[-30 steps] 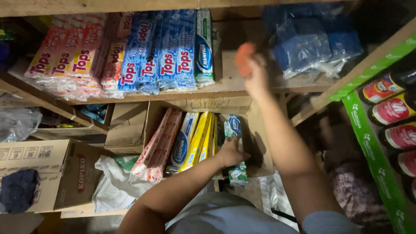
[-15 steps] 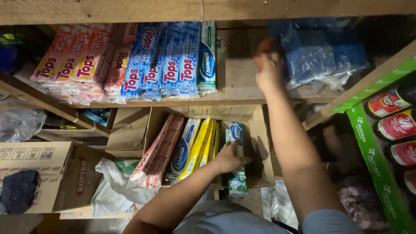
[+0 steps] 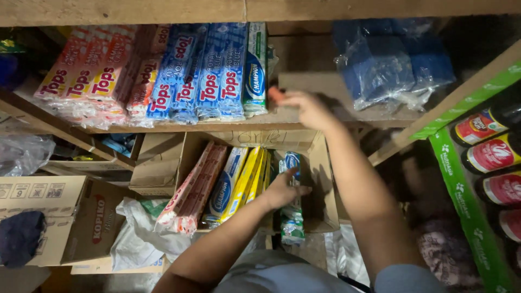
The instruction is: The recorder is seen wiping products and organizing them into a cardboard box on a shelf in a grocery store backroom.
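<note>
- The right hand (image 3: 306, 106) is up at the wooden shelf (image 3: 325, 116), fingers curled around a small orange thing (image 3: 275, 95) that pokes out at the fingertips; it is blurred, so what kind of thing it is cannot be told.
- That hand sits just beside the upright green-and-white soap bar pack (image 3: 254, 70), at the end of the row of blue packs (image 3: 201, 73) and pink packs (image 3: 89, 76).
- The left hand (image 3: 282, 190) is down in the open cardboard box (image 3: 320, 179), fingers loosely spread and resting on a slim blue-and-green pack (image 3: 292, 206) standing in it.
- Beside that pack in the box stand yellow packs (image 3: 247, 182), a blue-and-white pack (image 3: 225, 187) and a pink pack (image 3: 190, 195).
- Judged from this, the step in hand is shelving: one piece is being set in the bare stretch of shelf while the other hand readies the following pack.
- The next move calls for seating the orange thing flat against the row without knocking the upright pack over, then closing the left fingers properly round the slim pack.
- A bundle of blue bags (image 3: 391, 65) lies well to the right on the shelf.
</note>
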